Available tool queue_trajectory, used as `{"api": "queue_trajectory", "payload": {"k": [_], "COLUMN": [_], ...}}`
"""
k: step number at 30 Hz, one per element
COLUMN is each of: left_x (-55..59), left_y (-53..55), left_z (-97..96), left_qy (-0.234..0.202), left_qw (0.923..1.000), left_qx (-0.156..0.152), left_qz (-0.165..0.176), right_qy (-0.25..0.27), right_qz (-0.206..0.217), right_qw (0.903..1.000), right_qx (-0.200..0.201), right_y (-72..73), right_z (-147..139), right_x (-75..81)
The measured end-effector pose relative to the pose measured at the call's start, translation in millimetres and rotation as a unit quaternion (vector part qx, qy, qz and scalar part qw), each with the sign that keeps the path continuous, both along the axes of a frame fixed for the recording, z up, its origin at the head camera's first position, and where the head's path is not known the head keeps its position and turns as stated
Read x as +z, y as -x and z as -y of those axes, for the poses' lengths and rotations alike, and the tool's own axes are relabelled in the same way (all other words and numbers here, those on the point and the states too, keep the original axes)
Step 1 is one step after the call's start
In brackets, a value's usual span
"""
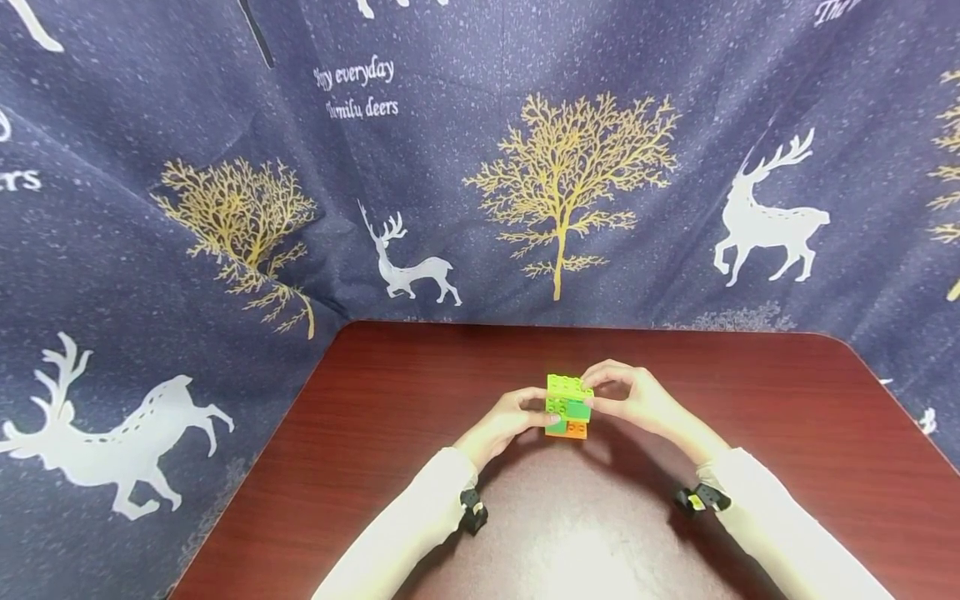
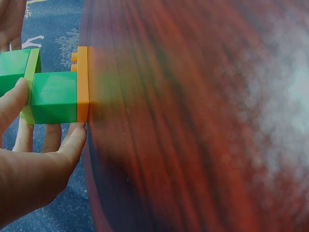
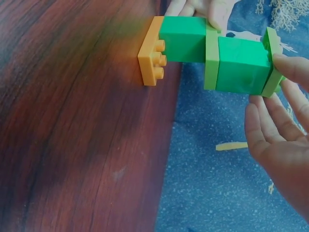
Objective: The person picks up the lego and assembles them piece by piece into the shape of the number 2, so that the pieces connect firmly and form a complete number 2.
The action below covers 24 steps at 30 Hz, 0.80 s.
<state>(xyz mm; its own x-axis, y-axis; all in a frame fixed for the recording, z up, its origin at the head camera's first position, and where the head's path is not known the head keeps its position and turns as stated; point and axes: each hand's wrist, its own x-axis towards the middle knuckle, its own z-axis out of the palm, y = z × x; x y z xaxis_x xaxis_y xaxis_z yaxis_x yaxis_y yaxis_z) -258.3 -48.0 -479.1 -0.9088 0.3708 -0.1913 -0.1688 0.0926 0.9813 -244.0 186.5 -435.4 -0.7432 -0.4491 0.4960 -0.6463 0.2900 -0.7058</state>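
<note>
A stack of toy building bricks stands upright on the table. Its base is a flat orange brick (image 3: 147, 58), with a green block (image 3: 183, 41) on one end of it. Above comes a flat light green brick (image 3: 211, 65), then an offset second green block (image 3: 241, 65) and another flat light green brick (image 1: 566, 387) on top. My left hand (image 1: 512, 421) grips the lower part from the left, thumb on the middle light green brick and fingers behind. From the right, my right hand (image 1: 641, 402) pinches the top light green brick between thumb and fingers.
The glossy reddish-brown table (image 1: 390, 375) has a bright glare near its front. A dark blue cloth (image 1: 450, 125) with white deer and golden trees hangs behind and at the left. Black wrist devices (image 1: 472, 510) sit at both white sleeves.
</note>
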Motion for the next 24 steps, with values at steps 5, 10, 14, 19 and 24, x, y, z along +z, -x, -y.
{"api": "queue_trajectory", "payload": {"k": [5,10,14,19,24], "left_x": [0.6,1.1,1.1,0.4,0.4], "left_y": [1.0,1.2,1.6,1.5,1.1], "left_z": [0.8,1.2,1.0,0.7,0.5], "left_qy": [0.002,0.004,0.004,0.004,0.004], "left_qw": [1.0000,1.0000,0.9999,1.0000,1.0000], "left_qx": [0.001,-0.001,-0.004,-0.003,-0.003], "left_qz": [0.001,-0.005,-0.011,-0.007,0.001], "right_qy": [0.001,-0.022,-0.041,-0.047,-0.044], "right_qz": [-0.016,-0.020,-0.029,-0.043,-0.046], "right_qw": [0.9998,0.9995,0.9983,0.9971,0.9968], "right_qx": [0.007,-0.012,-0.029,-0.042,-0.047], "right_y": [-0.7,-3.3,-9.9,-16.9,-10.7], "right_z": [1.4,4.6,8.6,11.5,7.0], "right_x": [1.1,4.6,12.7,16.8,4.2]}}
